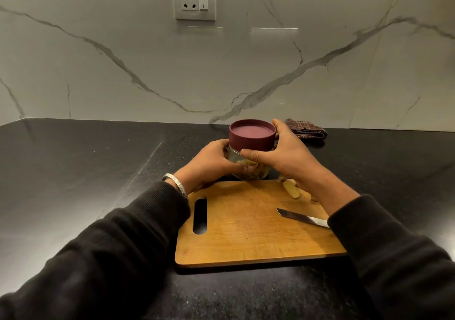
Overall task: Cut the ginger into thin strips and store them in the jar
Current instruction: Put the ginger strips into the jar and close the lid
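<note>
we've got the clear glass jar (248, 169) of ginger strips held at the far edge of the wooden cutting board (246, 223). left hand (211, 162) grips the glass, right hand (283, 156) grips the maroon plastic lid (252, 135). keep the glass braced, twist the lid level till snug.

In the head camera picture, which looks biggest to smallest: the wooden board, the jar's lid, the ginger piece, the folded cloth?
1. Cutting board
2. Lid and cloth: too alike to rank, and the cloth lies farther back
3. Ginger piece
</note>
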A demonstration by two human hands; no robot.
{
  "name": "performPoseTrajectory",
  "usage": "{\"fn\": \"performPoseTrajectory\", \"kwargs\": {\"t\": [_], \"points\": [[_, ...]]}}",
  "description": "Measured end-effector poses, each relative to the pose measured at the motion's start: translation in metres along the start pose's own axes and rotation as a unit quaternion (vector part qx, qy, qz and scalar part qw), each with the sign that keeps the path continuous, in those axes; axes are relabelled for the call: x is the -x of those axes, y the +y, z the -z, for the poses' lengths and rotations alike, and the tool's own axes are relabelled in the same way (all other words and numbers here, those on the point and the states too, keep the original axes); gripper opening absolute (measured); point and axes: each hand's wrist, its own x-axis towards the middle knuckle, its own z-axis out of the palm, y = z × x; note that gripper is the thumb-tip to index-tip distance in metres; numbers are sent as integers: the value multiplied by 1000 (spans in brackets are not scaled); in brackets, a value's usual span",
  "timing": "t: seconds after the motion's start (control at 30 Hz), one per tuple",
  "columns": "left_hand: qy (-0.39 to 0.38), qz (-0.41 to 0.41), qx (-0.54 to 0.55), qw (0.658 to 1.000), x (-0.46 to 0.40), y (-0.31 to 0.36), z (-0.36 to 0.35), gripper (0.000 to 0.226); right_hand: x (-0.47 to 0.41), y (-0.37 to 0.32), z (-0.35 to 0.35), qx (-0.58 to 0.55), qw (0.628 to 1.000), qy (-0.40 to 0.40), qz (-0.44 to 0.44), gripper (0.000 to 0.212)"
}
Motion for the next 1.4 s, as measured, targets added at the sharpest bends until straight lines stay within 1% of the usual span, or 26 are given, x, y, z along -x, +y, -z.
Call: {"fn": "performPoseTrajectory", "kwargs": {"t": [0.1,0.13,0.23,0.47,0.63,0.73,0.83,0.97,1.1,1.27,1.4], "points": [[20,4,-9,1000,0,0,1,89,0,4,1,1,1000,-16,-9,103],[26,4,-16,1000,1,1,1,90,0,5,1,1,1000,-19,-15,103],[41,3,-28,999,3,4,0,83,-1,7,-1,13,1000,-11,-21,102],[62,4,-33,997,3,3,-1,85,-7,14,-3,90,995,14,-37,101],[89,7,-41,995,3,4,-1,85,-8,16,-5,92,995,4,-41,94],[92,4,-44,995,2,4,0,78,-8,16,-5,103,994,-6,-49,82],[111,-2,-51,992,3,2,1,67,-4,13,0,107,993,31,-31,68],[206,-17,-63,976,9,-2,11,40,2,4,15,136,984,116,-10,71],[277,-36,-63,958,22,2,14,19,20,-4,24,121,976,178,31,58],[333,-53,-76,938,49,14,7,9,69,-1,20,123,969,209,43,42],[346,-46,-104,931,86,16,2,6,108,1,22,148,967,198,55,34]]}}
